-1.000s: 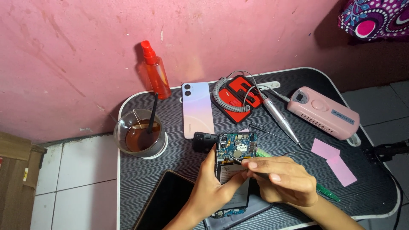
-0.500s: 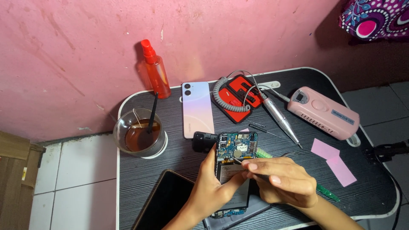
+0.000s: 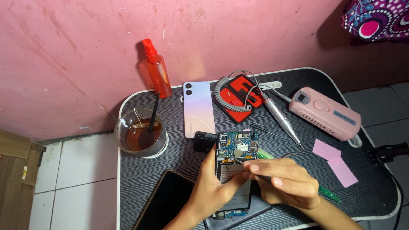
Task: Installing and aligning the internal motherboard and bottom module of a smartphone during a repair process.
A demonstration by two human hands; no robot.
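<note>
An opened phone (image 3: 235, 150) with its back off lies on the dark table (image 3: 170, 162), its blue circuit board and battery exposed. My left hand (image 3: 213, 187) grips the phone's left side, thumb across the battery. My right hand (image 3: 285, 181) holds thin metal tweezers (image 3: 239, 162), whose tip touches the phone just below the circuit board. A small black block (image 3: 203, 141) sits against the phone's upper left corner.
A glass of brown liquid with a stick (image 3: 142, 133), a red spray bottle (image 3: 155, 70), a pale phone face down (image 3: 198, 108), a red case with coiled cord (image 3: 237, 97), a pen-shaped rotary tool (image 3: 281, 119), a pink box (image 3: 324, 113), pink paper slips (image 3: 334, 162), a dark screen panel (image 3: 168, 202).
My right hand has shifted slightly, bringing the tweezers' tip onto the phone below the circuit board. My left hand keeps its grip.
</note>
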